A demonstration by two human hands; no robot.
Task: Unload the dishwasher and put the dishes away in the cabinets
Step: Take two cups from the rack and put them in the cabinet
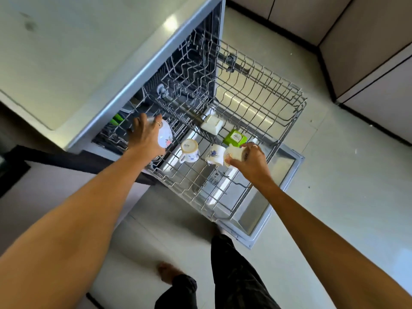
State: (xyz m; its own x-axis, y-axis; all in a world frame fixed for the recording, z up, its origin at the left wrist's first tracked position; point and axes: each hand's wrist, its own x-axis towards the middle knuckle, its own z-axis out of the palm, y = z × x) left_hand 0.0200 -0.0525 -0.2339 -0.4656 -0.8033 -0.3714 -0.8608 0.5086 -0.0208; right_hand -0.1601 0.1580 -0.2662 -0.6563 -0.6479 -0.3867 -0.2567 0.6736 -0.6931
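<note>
Two cups gripped over the pulled-out upper rack (256,112).
A floral cup (165,134) is clasped by the left hand (146,137); a cream cup (234,155) is clasped by the right hand (250,161).

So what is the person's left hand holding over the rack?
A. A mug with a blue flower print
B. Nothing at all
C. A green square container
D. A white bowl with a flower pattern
D: the left hand has its fingers curled over a white floral bowl, while the green container and blue-flowered mug sit untouched in the rack.
</note>
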